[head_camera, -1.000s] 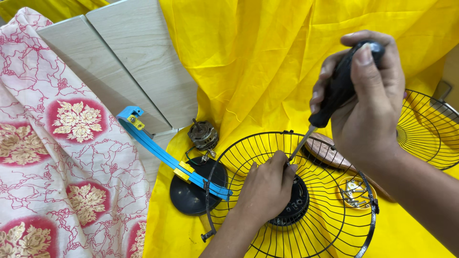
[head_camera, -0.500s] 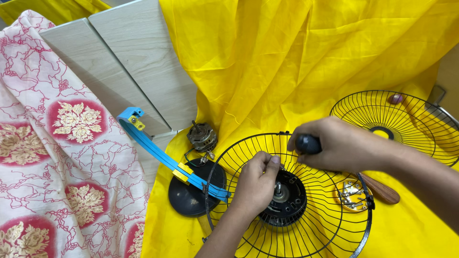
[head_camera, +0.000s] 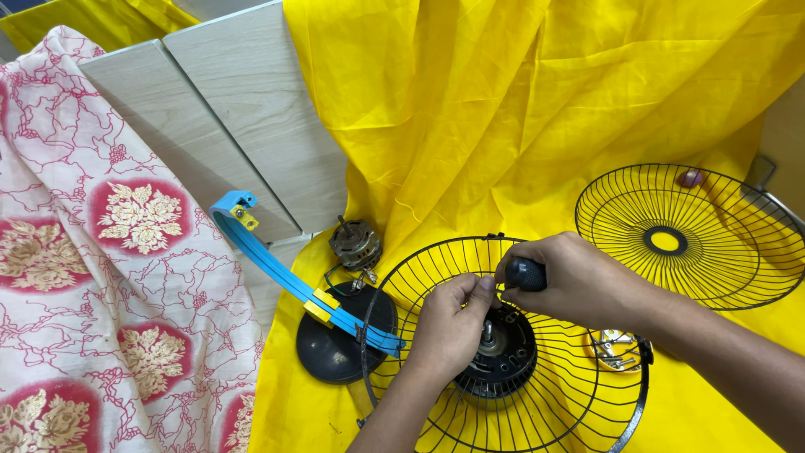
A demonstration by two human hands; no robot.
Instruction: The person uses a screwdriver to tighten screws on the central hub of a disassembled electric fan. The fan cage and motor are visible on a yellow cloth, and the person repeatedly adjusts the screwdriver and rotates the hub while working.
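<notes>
A black wire fan guard (head_camera: 579, 394) lies on the yellow cloth (head_camera: 520, 101) with a round black motor hub (head_camera: 503, 356) at its centre. My left hand (head_camera: 449, 323) rests on the hub, fingertips beside the metal shaft. My right hand (head_camera: 570, 281) is closed around the black handle of a screwdriver (head_camera: 526, 273), held low over the hub; its blade is hidden behind my fingers.
A second wire guard (head_camera: 683, 239) lies at the right. A small bare motor (head_camera: 355, 245), a black round base (head_camera: 340, 340) and a blue plastic rim strip (head_camera: 277, 268) sit left of the guard. Pale wood boards (head_camera: 218, 126) and a floral cloth (head_camera: 92, 277) lie further left.
My right hand has come down from high above the guard to the hub with the screwdriver. My left hand has stayed on the hub.
</notes>
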